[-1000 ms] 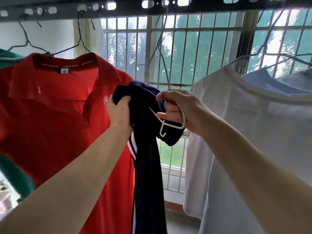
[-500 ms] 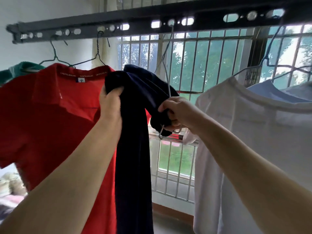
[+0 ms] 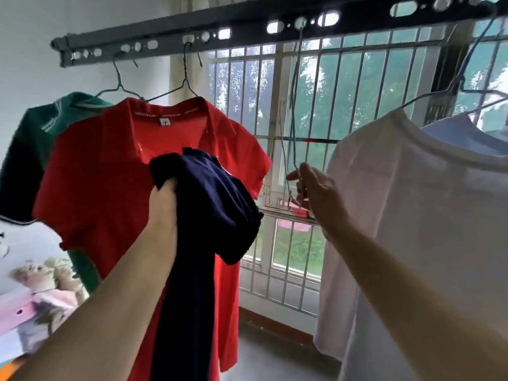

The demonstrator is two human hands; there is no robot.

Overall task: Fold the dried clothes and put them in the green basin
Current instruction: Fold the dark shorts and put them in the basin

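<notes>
Hands busy — left hand [image 3: 165, 204] grips the navy garment [image 3: 217, 207], right hand [image 3: 316, 193] pinches the wire hanger [image 3: 293, 125].

I see a dark metal drying rail [image 3: 247, 26] running across the top, punched with round and oval holes. Wire hangers [image 3: 186, 78] hook into those holes. From the left hang a green shirt [image 3: 35, 138], then a red polo shirt [image 3: 110, 174] partly overlapping it, each on its own hanger. Near the middle a bare hanger [image 3: 293, 119] dangles from one hole. To the right hang a white T-shirt [image 3: 412, 215] and, just behind it, a pale blue shirt [image 3: 461, 136]. Below, I can make out a strip of grey floor [image 3: 275, 361] under the window.
</notes>
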